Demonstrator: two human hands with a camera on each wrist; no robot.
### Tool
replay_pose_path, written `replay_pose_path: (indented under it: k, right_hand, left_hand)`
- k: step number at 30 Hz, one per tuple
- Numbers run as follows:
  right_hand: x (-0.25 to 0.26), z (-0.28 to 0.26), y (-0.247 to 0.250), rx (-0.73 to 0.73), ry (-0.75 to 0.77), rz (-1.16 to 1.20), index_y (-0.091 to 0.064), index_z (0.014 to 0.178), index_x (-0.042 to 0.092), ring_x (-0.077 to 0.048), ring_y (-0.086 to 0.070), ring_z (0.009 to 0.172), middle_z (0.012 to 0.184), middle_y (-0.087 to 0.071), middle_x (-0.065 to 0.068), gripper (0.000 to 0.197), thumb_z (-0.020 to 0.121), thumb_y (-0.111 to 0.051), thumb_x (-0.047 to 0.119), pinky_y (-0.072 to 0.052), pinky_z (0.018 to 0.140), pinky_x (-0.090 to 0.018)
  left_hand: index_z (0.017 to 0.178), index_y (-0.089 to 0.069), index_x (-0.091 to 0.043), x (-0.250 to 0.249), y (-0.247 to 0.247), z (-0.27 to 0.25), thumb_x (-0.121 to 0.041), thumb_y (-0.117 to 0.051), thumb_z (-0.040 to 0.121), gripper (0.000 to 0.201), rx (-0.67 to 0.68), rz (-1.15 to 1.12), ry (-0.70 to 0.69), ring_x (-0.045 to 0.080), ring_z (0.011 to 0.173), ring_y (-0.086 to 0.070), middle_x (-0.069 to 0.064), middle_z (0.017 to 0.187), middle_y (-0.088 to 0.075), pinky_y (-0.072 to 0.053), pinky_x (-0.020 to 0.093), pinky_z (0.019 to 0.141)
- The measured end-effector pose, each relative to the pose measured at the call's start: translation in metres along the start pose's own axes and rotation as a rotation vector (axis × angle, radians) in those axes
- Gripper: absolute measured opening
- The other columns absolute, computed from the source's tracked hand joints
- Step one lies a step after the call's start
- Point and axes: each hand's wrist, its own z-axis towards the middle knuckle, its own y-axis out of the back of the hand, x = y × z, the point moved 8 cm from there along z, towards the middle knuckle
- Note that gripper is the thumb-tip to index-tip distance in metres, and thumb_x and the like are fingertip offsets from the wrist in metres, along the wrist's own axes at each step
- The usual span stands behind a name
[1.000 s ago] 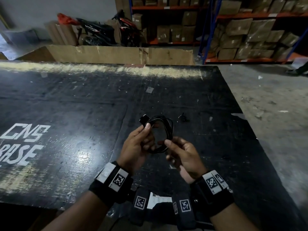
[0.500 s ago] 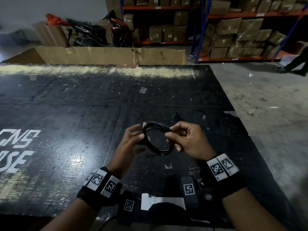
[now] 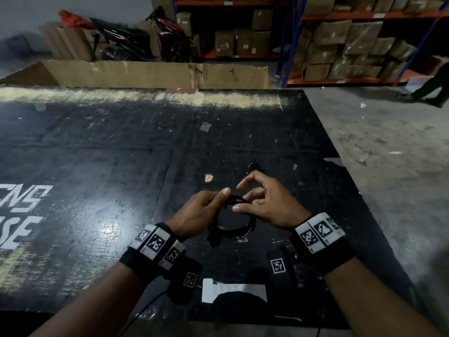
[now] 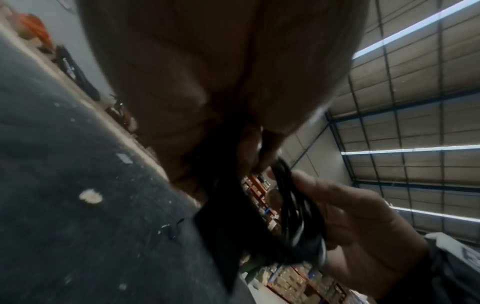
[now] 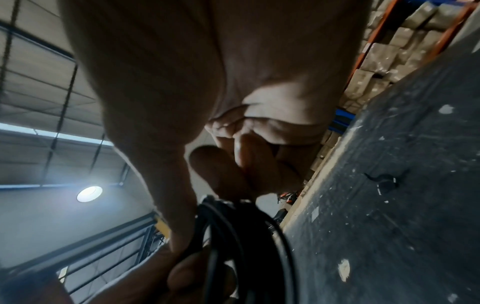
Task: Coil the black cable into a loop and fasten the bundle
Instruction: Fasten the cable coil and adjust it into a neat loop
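The black cable (image 3: 232, 229) is wound into a small coil that hangs between my two hands, just above the black table (image 3: 97, 166). My left hand (image 3: 218, 198) grips the coil's upper left, thumb laid over the strands. My right hand (image 3: 240, 199) pinches its top from the right, with the index finger lifted off. The left wrist view shows the coil's strands (image 4: 291, 205) running through the right hand's fingers (image 4: 350, 216). In the right wrist view the coil (image 5: 233, 236) hangs below the palm. A small black tie (image 3: 254, 164) lies on the table just beyond my hands and appears again as the tie (image 5: 384, 181).
A long cardboard box (image 3: 155, 74) stands along the table's far edge, with shelves of cartons (image 3: 340, 45) behind. The table's right edge drops to a concrete floor (image 3: 388, 154). A white paper slip (image 3: 233, 290) lies at the near edge. A person's legs (image 3: 432, 88) are far right.
The coil has dropped lower and closer to me and now hangs below the fingers. My right hand shifted its hold to the top of the coil and lifted its index finger.
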Motion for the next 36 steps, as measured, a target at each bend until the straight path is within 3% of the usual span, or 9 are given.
replay_pose_path:
  k: [3,8,11,15,19,23,26,29,36]
  right_hand:
    - [-0.005,-0.002,0.002,-0.047,0.026,0.120,-0.062,0.104,0.003,-0.005,-0.061,0.046,0.084,-0.076,-0.019,0.033,0.080,-0.084,0.009,-0.044,0.042,-0.015]
    - [-0.027,0.008,0.008,-0.174,0.075,0.218,-0.067,0.091,-0.003,-0.006,-0.071,0.063,0.081,-0.076,-0.011,0.020,0.078,-0.082,-0.001,-0.052,0.057,-0.015]
    - [-0.034,0.010,0.003,-0.156,0.036,0.274,-0.066,0.092,-0.004,-0.006,-0.065,0.052,0.076,-0.074,-0.015,0.019,0.080,-0.080,-0.001,-0.047,0.045,-0.016]
    - [-0.057,0.030,0.012,-0.165,-0.084,0.297,-0.068,0.097,-0.001,-0.011,-0.057,0.039,0.073,-0.076,-0.008,0.020,0.086,-0.077,0.012,-0.044,0.037,-0.020]
    - [-0.116,0.083,0.059,-0.432,-0.255,0.099,-0.066,0.085,0.009,-0.012,-0.060,0.038,0.084,-0.075,-0.018,0.012,0.088,-0.076,0.013,-0.045,0.038,-0.019]
    - [-0.149,0.138,0.094,-0.543,-0.339,-0.217,-0.067,0.094,0.014,-0.026,-0.074,0.079,0.083,-0.070,-0.003,0.016,0.082,-0.077,0.017,-0.059,0.076,-0.027]
    - [-0.160,0.173,0.099,-0.520,-0.344,-0.376,-0.063,0.111,0.014,-0.031,-0.064,0.112,0.104,-0.071,-0.009,0.038,0.077,-0.080,0.022,-0.045,0.100,-0.032]
    - [-0.166,0.198,0.091,-0.472,-0.325,-0.441,-0.061,0.119,0.012,-0.035,-0.059,0.118,0.125,-0.061,-0.018,0.047,0.076,-0.080,0.019,-0.047,0.103,-0.037]
    - [-0.160,0.200,0.093,-0.553,-0.336,-0.412,-0.076,0.093,0.008,-0.036,-0.068,0.106,0.104,-0.077,-0.018,0.015,0.079,-0.072,0.008,-0.054,0.088,-0.033]
  left_hand:
    - [0.072,-0.058,-0.009,0.004,-0.001,0.001,-0.054,-0.039,0.104,0.058,-0.030,-0.194,0.011,0.012,0.051,-0.042,0.004,0.064,-0.044,-0.038,0.037,0.058]
    - [0.077,-0.059,-0.008,0.013,-0.012,0.005,-0.051,-0.045,0.097,0.050,0.094,-0.442,0.095,0.006,0.050,-0.033,-0.006,0.059,-0.036,-0.031,0.019,0.050]
    - [0.070,-0.056,-0.014,0.016,-0.013,0.008,-0.044,-0.044,0.102,0.045,0.123,-0.402,0.063,0.008,0.050,-0.029,-0.008,0.057,-0.034,-0.027,0.016,0.048]
    - [0.066,-0.050,-0.021,0.029,-0.003,0.017,-0.044,-0.044,0.105,0.046,-0.034,-0.377,0.072,0.007,0.050,-0.028,-0.010,0.058,-0.036,-0.026,0.016,0.046]
    - [0.075,-0.045,-0.015,0.041,0.006,0.023,-0.026,-0.036,0.110,0.038,-0.154,-0.447,0.116,0.004,0.052,-0.026,-0.004,0.066,-0.030,-0.027,0.013,0.046]
    - [0.083,-0.047,-0.008,0.054,0.011,0.023,-0.027,-0.036,0.109,0.034,-0.204,-0.434,0.158,0.004,0.053,-0.027,-0.004,0.065,-0.031,-0.028,0.012,0.047]
    - [0.089,-0.049,-0.007,0.062,0.016,0.021,-0.029,-0.036,0.109,0.032,-0.246,-0.434,0.190,0.005,0.053,-0.027,-0.003,0.066,-0.030,-0.027,0.012,0.048]
    - [0.086,-0.048,-0.009,0.067,0.021,0.017,-0.031,-0.037,0.108,0.034,-0.274,-0.445,0.211,0.005,0.054,-0.027,-0.008,0.063,-0.032,-0.027,0.012,0.048]
    - [0.089,-0.051,-0.007,0.072,0.024,0.015,-0.033,-0.038,0.108,0.035,-0.285,-0.422,0.226,0.005,0.055,-0.031,-0.009,0.062,-0.035,-0.029,0.013,0.050]
